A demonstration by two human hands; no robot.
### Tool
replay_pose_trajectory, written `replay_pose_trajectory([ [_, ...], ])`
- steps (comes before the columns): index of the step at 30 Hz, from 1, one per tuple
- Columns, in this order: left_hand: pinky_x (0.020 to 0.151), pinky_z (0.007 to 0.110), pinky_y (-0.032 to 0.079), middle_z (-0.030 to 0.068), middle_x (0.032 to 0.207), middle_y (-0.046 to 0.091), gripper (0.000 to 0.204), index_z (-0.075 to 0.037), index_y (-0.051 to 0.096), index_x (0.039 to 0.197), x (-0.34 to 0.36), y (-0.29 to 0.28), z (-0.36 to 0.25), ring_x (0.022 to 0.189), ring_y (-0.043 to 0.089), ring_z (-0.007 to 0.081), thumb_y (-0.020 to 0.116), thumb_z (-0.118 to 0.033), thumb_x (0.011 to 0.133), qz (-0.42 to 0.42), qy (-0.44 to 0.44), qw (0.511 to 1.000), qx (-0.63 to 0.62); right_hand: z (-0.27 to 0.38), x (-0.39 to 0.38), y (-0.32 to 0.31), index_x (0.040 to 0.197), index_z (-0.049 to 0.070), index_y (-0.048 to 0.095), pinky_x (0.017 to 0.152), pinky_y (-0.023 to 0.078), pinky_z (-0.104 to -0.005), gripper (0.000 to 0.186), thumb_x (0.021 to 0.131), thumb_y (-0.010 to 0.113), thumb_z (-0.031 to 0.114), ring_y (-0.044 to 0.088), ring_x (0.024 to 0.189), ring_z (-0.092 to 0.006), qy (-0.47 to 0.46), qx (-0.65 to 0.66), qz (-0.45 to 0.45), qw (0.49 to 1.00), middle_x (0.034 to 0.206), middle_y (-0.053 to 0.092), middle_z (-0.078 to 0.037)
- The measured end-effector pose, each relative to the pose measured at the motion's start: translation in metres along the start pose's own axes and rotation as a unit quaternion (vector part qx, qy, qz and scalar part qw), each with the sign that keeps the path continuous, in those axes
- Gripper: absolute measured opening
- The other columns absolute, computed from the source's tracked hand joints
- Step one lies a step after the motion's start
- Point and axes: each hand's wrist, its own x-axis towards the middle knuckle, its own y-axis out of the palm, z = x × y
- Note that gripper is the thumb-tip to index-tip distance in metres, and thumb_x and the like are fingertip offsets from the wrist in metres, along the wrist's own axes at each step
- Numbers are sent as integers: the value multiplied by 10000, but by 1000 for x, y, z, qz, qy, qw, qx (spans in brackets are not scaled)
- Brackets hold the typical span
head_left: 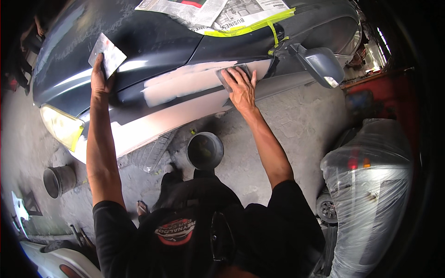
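A person in a black shirt, seen from above, leans over the front side of a dark car, 2 bare forearms reaching forward to it. The left hand pinches a pale, smudged, square plate, thumb across the near face and the other fingers behind; the plate is tilted and sits in front of the hood as seen from here. The right hand lies flat with its fingers slightly spread, the little finger farthest out, over a grey pad on the fender; the thumb is hidden, so whether it grips the pad I cannot tell. The pad rests on the right part of a pale pink patch along the fender's upper side. A larger pale area runs below it, with a dark strip between. At the left end is the headlight, edged with yellow tape. At the top, newspaper is held by more yellow tape along its edge, and a grey side mirror sticks out to the right. On the grey floor stand 2 dark buckets, 1 near the person's feet and 1 farther left. At right, a vehicle wears clear plastic wrap; at lower left is part of a white car.
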Motion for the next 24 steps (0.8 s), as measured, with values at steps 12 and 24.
replay_pose_trajectory([
  [12, 827, 297, 508, 76, 1034, 631, 354, -23, 518, 1142, -4, 6, 0, 931, 626, 181, 580, -246, 875, -12, 2, 1000, 4, 0, 18, -24, 1181, 169, 584, 1030, 180, -621, 556, 669, 575, -49, 505, 1088, -229, 5, 1, 24, 1000, 1131, 555, -27],
  [24, 840, 314, 502, 71, 1051, 632, 339, -41, 540, 1131, 1, 0, 0, 945, 620, 192, 607, -227, 855, -21, -2, 1000, -1, 2, 5, 0, 1198, 168, 563, 1021, 149, -654, 520, 706, 576, -3, 479, 1141, -259, -5, -12, -28, 1000, 1177, 536, -44],
])
